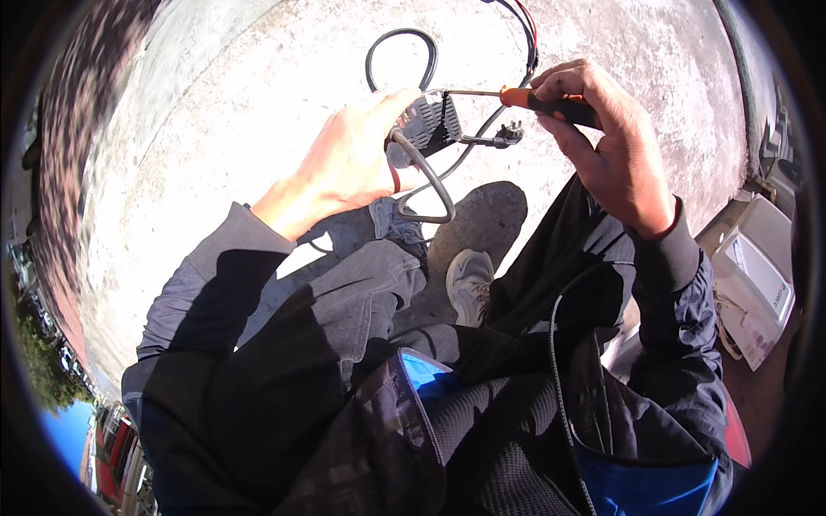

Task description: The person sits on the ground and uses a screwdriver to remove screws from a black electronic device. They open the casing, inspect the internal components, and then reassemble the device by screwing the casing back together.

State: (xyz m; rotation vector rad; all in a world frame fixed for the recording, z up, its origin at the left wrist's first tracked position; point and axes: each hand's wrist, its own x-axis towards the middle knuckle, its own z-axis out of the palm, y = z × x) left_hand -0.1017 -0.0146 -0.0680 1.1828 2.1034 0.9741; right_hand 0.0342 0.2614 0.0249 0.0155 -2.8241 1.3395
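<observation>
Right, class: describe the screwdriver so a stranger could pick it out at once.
Start at the pale concrete floor and find the person's right hand raised over it. That hand grips the orange-and-black-handled screwdriver, its thin metal shaft reaching the small black finned box; unlike the cables nearby, it is straight and rigid.

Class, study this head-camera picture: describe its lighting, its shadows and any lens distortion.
Head view: hard sunlight whitens the pale concrete floor and the left hand gripping the small black box-shaped device; the right hand with the orange-and-black screwdriver is half shaded; the dark lap is deep shadow; fisheye bends the rim, with black corners.
</observation>
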